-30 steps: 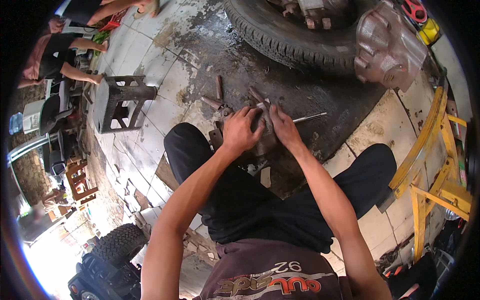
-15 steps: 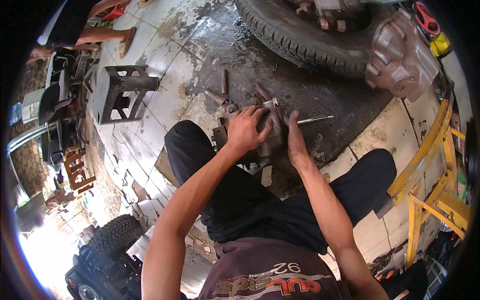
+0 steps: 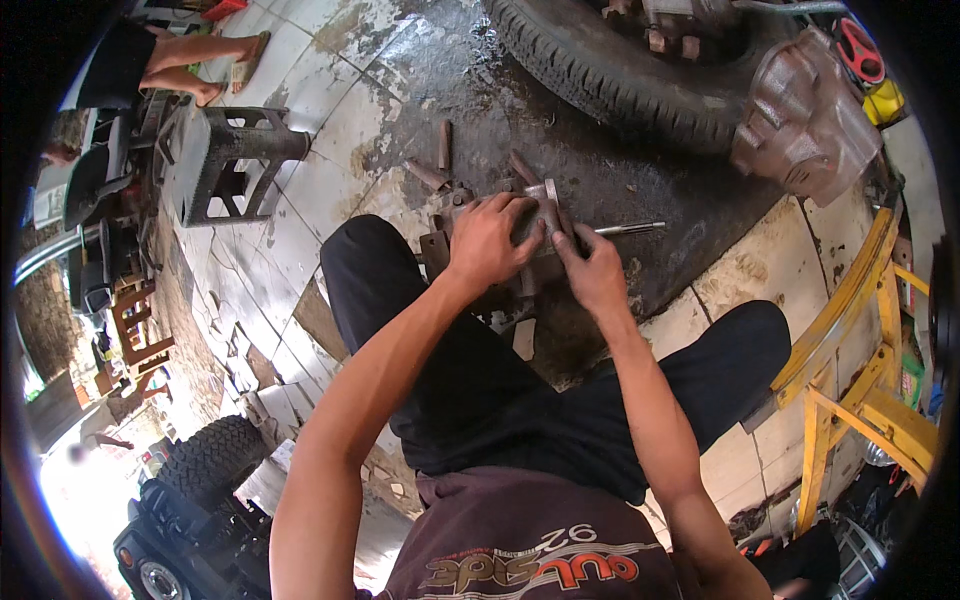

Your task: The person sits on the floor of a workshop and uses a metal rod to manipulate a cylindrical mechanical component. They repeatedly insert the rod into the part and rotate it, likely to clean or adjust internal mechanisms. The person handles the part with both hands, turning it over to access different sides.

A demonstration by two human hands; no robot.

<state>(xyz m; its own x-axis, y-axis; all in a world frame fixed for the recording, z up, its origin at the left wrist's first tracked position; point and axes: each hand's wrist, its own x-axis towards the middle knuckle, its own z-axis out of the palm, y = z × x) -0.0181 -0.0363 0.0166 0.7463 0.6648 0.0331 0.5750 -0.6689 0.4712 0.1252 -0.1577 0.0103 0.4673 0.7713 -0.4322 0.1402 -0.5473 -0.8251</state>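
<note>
A greasy grey metal housing (image 3: 537, 268), a machine part with bolts and a flange, stands on the dark floor patch in front of my crossed legs. My left hand (image 3: 488, 240) is wrapped over its top, fingers curled and thumb toward the right. At its right side, my right hand (image 3: 596, 272) grips the edge, thumb against the metal and fingers partly hidden. A shiny metal rod (image 3: 635, 228) sticks out rightward beyond the right fingers; its near end is hidden. Just beyond the housing are dark cylindrical pieces, one upright in view (image 3: 444, 145) and one slanted (image 3: 427, 174).
A large tyre (image 3: 600, 100) lies at the far side, with a big metal casing (image 3: 805, 120) beside it. A dark plastic stool (image 3: 235, 165) stands at the left, near another person's legs (image 3: 205, 65). A yellow metal frame (image 3: 850, 380) stands at the right.
My right hand has turned and closed in on the housing's right edge, from an upright open pose beside it. The housing seems slightly tilted. The other person's legs have shifted.
</note>
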